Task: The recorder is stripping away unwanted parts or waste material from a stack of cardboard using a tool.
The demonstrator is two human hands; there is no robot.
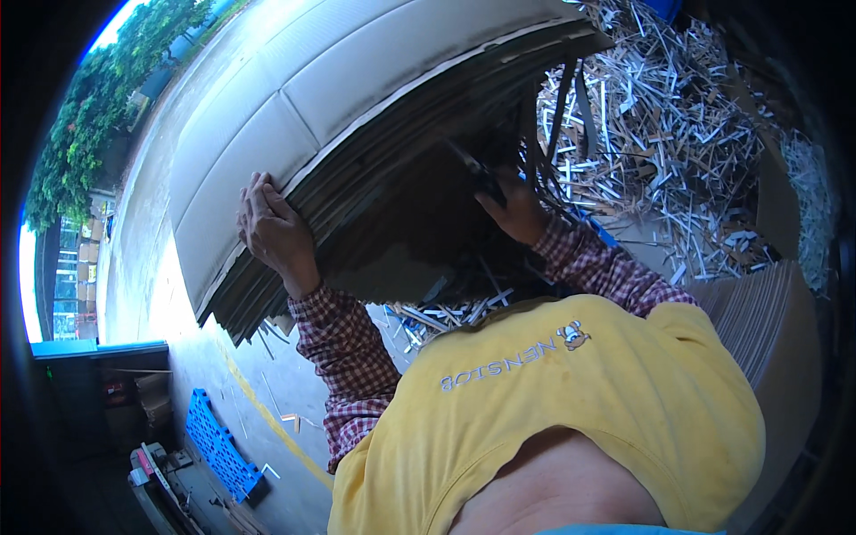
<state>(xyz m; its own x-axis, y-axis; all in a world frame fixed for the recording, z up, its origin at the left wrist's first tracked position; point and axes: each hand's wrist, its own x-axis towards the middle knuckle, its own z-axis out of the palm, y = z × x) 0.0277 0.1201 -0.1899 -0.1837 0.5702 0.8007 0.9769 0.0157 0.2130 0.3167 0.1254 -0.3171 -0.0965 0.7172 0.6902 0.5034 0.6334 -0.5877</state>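
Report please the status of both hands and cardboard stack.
Left hand on edge of cardboard stack. Right hand holds dark-handled tool. Dark strips hang near right hand.

yellow garment (615, 383) — one line of grey lettering (497, 366) across its front

The stack (374, 116) is cardboard: smooth and matt on its pale upper face, with pressed creases, rough and layered along its edge. The tool (486, 183) is dark, its material lost in shadow. The scraps (660, 134) look like paper and card strips, some pale with a slight sheen, others brown and dull. The pallet (218, 446) is moulded plastic. The 2 sleeves (343, 352) and the shirt (624, 383) are matt cloth. The floor (294, 392) looks like concrete.
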